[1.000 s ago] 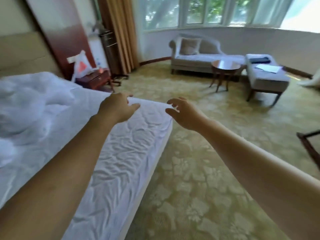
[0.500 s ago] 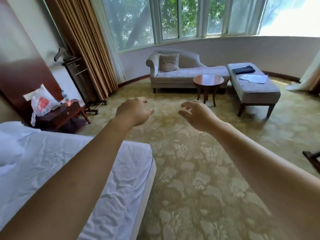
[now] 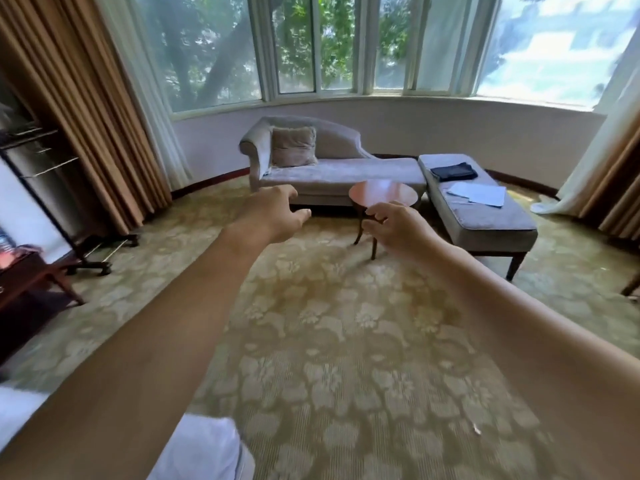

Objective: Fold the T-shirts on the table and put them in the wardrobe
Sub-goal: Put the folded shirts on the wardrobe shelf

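Note:
Both my arms stretch forward over the carpet. My left hand [image 3: 273,213] is empty with its fingers loosely curled and apart. My right hand [image 3: 394,228] is also empty, fingers bent and spread. Far ahead on a grey padded bench [image 3: 485,220] lie a dark folded garment [image 3: 453,171] and a pale flat garment or sheet [image 3: 478,194]; both hands are well short of them. A small round wooden table [image 3: 382,195] with a bare top stands between my hands and the bench. No wardrobe is in sight.
A grey chaise sofa [image 3: 329,168] with a cushion sits under the bay window. A clothes rack on wheels [image 3: 69,202] and tan curtains [image 3: 86,98] stand at left, beside a dark wooden side table [image 3: 31,282]. The white bed corner [image 3: 204,448] shows at bottom left.
The view has swung right and forward, away from the bed toward the sofa, round table and bench. Both hands stay raised and empty; the bed has almost left the frame.

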### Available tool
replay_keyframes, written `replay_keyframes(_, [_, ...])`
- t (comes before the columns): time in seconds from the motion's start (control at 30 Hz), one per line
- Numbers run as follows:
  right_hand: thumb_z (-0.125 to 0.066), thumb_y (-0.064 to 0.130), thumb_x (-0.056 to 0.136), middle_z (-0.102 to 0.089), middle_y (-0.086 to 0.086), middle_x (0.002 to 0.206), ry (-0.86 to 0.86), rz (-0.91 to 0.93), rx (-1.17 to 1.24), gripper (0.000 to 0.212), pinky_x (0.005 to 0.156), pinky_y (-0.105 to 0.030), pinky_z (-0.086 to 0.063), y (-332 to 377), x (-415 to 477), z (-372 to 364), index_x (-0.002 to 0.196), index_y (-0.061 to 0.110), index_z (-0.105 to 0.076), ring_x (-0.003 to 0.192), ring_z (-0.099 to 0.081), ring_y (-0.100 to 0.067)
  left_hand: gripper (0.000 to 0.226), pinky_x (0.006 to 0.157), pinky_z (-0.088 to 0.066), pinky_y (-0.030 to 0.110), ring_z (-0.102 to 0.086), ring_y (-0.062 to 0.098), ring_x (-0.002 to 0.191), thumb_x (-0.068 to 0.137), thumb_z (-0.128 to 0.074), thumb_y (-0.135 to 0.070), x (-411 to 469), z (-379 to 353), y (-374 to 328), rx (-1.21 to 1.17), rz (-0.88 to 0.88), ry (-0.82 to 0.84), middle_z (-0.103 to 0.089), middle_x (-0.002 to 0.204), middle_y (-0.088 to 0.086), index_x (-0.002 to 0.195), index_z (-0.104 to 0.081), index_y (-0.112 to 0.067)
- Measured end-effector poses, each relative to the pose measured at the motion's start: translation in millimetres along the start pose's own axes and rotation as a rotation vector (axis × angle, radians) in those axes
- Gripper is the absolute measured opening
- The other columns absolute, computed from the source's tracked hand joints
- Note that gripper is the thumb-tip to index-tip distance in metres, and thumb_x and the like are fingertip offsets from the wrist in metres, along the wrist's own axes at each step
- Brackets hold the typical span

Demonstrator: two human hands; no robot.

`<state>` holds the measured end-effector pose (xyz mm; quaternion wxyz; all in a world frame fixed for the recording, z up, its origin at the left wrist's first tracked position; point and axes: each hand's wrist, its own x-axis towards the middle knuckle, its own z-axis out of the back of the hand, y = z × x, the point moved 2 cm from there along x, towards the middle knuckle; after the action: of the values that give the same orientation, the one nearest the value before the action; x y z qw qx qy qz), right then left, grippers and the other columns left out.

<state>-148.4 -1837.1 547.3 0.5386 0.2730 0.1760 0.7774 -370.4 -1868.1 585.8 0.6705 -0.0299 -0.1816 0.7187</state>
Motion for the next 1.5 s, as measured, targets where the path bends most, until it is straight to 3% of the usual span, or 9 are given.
replay_keyframes(0.13, [-0.055,0.037,0.097,-0.054,-0.002,0.13,-0.038,-0.089,-0.026,0.041,0.09,-0.033,-0.047,-65,108,24,0.134,0.019,-0.056,0.115,-0.055,-0.024,0.058,0.1,-0.046,0.043,-0.054,0.026,0.12,0.091,-0.056,-0.051,144,-38,-42,-0.032,-0.086,0.078,-0.059,0.131,0.005,0.141,-0.047,-0.021])
replay_keyframes(0.3, [-0.054,0.038,0.097,-0.054,0.0,0.125,-0.066,-0.183,-0.023,0.039,0.093,-0.04,-0.05,-188,234,32,0.132,0.02,-0.056,0.11,-0.057,-0.021,0.052,0.097,-0.045,0.038,-0.054,0.024,0.121,0.092,-0.057,-0.047,303,-122,-90,-0.015,-0.156,0.121,-0.06,0.13,0.002,0.138,-0.05,-0.022])
replay_keyframes(0.43, [-0.054,0.037,0.097,-0.054,0.002,0.127,-0.096,-0.193,0.011,0.038,0.088,-0.031,-0.047,-297,342,37,0.131,0.021,-0.056,0.105,-0.054,-0.014,0.053,0.09,-0.044,0.035,-0.056,0.021,0.115,0.091,-0.059,-0.045,430,-197,-133,-0.052,-0.193,0.148,-0.062,0.124,0.001,0.138,-0.05,-0.022])
replay_keyframes(0.53, [-0.054,0.037,0.098,-0.055,0.001,0.125,-0.098,-0.19,-0.002,0.038,0.082,-0.026,-0.04,-360,427,55,0.132,0.022,-0.055,0.101,-0.052,-0.012,0.055,0.095,-0.045,0.035,-0.057,0.02,0.115,0.091,-0.06,-0.045,525,-231,-170,-0.079,-0.205,0.179,-0.061,0.126,0.002,0.14,-0.049,-0.022])
replay_keyframes(0.8, [-0.053,0.04,0.097,-0.051,0.002,0.131,0.018,-0.249,-0.086,0.042,0.095,-0.038,-0.049,-487,630,76,0.137,0.024,-0.051,0.115,-0.052,-0.018,0.056,0.096,-0.044,0.039,-0.052,0.022,0.124,0.093,-0.057,-0.048,747,-302,-217,0.009,-0.157,0.206,-0.054,0.137,0.002,0.141,-0.048,-0.022])
replay_keyframes(1.03, [-0.051,0.039,0.099,-0.05,-0.004,0.137,-0.009,-0.368,-0.226,0.043,0.1,-0.042,-0.044,-633,799,91,0.138,0.021,-0.051,0.123,-0.05,-0.027,0.054,0.094,-0.046,0.042,-0.053,0.027,0.122,0.094,-0.055,-0.049,977,-417,-280,0.026,-0.276,0.228,-0.054,0.137,0.007,0.139,-0.049,-0.019])
replay_keyframes(1.33, [-0.046,0.037,0.101,-0.047,-0.004,0.142,-0.017,-0.51,-0.29,0.042,0.099,-0.04,-0.044,-806,981,156,0.139,0.021,-0.048,0.127,-0.045,-0.026,0.054,0.096,-0.045,0.041,-0.05,0.029,0.126,0.094,-0.052,-0.049,1235,-516,-404,0.077,-0.425,0.328,-0.051,0.141,0.008,0.139,-0.049,-0.019])
replay_keyframes(1.5, [-0.045,0.037,0.101,-0.047,-0.002,0.139,0.019,-0.505,-0.283,0.042,0.097,-0.038,-0.042,-926,1098,161,0.14,0.022,-0.047,0.125,-0.046,-0.025,0.05,0.095,-0.047,0.042,-0.05,0.029,0.124,0.095,-0.051,-0.049,1357,-602,-452,0.091,-0.39,0.372,-0.053,0.138,0.008,0.133,-0.052,-0.018])
